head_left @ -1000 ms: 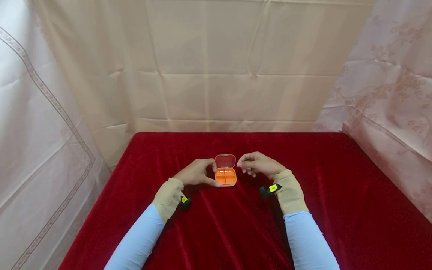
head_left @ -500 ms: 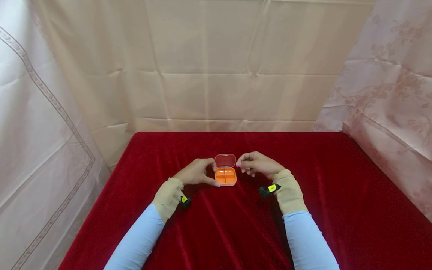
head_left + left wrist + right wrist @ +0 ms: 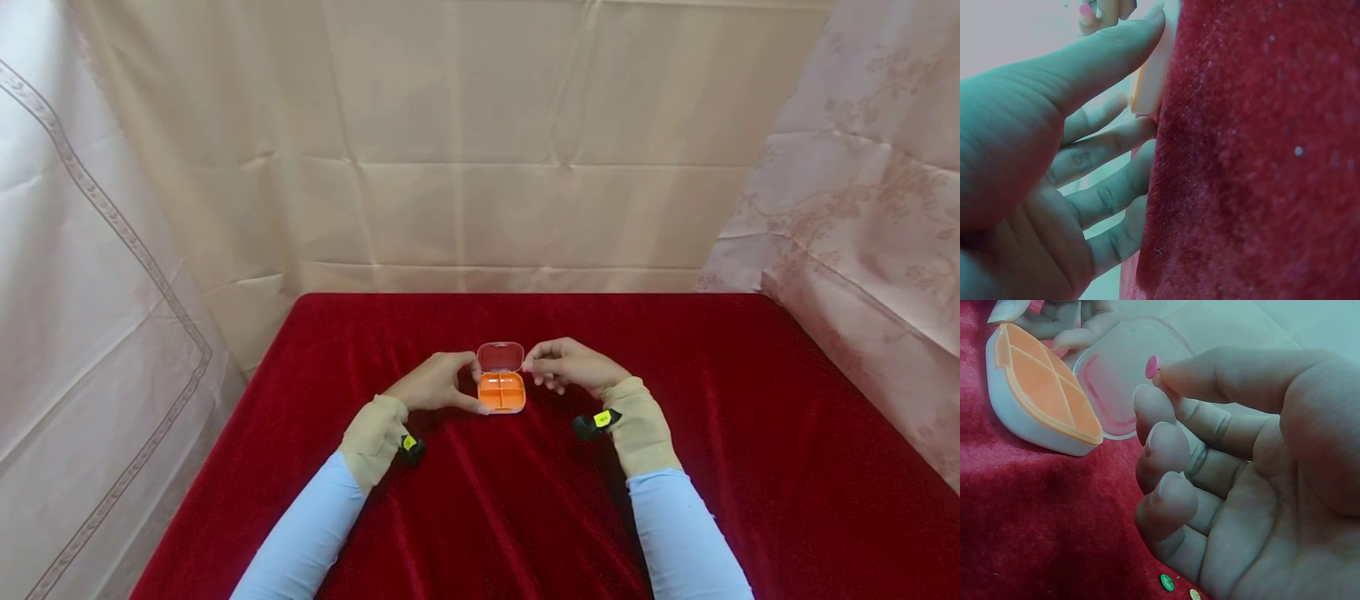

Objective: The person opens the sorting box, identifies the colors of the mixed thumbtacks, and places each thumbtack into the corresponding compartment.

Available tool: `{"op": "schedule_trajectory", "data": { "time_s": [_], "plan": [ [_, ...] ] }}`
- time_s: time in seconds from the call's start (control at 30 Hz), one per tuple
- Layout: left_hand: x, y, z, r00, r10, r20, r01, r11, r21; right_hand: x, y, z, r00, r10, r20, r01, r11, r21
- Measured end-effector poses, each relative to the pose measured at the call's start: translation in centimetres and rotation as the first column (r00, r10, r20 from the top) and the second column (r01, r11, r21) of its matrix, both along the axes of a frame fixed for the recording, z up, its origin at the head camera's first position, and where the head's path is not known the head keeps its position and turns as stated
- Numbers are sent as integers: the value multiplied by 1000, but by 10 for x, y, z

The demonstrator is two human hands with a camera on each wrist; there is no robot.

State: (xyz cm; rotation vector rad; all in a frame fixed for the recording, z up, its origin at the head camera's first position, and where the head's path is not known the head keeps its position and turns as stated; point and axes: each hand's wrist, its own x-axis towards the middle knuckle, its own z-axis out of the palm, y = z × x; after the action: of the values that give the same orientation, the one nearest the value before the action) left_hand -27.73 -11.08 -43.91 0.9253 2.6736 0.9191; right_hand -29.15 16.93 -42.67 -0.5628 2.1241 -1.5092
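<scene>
A small pill box with an orange divided tray and a white base sits on the red cloth. Its clear lid stands raised at the back. My left hand grips the box's left side between thumb and fingers; the left wrist view shows the thumb on the white base. Just right of the lid, my right hand pinches a pink thumbtack between thumb and index finger. The tray's compartments look bare in the right wrist view.
A green thumbtack and a yellow thumbtack lie on the cloth below the right hand. The red velvet cloth covers the table. Beige curtains hang behind it, with pale fabric at both sides.
My right hand has drifted slightly left, bringing the pink thumbtack closer to the lid. The left hand and the pill box look unmoved.
</scene>
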Motion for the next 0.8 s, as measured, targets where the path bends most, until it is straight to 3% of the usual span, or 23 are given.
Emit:
{"op": "schedule_trajectory", "data": {
  "time_s": [0.8],
  "plan": [
    [3, 1, 3, 1000, 22, 2, -22, 1000, 0, 5, -7, 2, 1000, -8, -8, 8, 999, 33]
  ]
}}
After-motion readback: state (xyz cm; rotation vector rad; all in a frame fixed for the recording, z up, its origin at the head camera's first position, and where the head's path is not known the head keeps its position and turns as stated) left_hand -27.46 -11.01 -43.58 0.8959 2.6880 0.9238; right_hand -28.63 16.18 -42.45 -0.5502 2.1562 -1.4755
